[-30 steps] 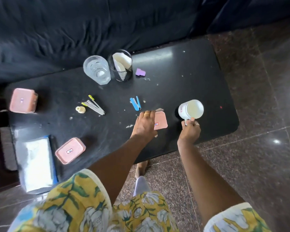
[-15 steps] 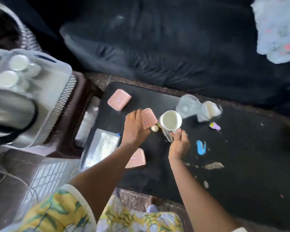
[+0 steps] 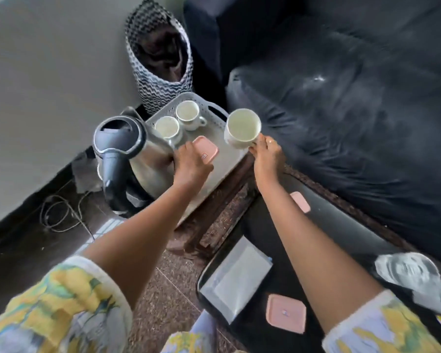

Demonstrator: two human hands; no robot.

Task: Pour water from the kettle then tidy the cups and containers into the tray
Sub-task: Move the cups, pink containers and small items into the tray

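A grey tray sits on a low stand beside a steel kettle. Two white cups stand at the tray's far end. My left hand holds a small pink container just over the tray's middle. My right hand grips a white cup by its handle, held above the tray's right edge. Two more pink containers lie on the black table.
A dark sofa runs along the right. A patterned basket stands behind the tray. A clear plastic packet and a glass are on the table. The kettle's cord trails on the floor at the left.
Both hands have lifted the pink container and the white cup off the black table and carried them left to the tray. The view has swung left with them.
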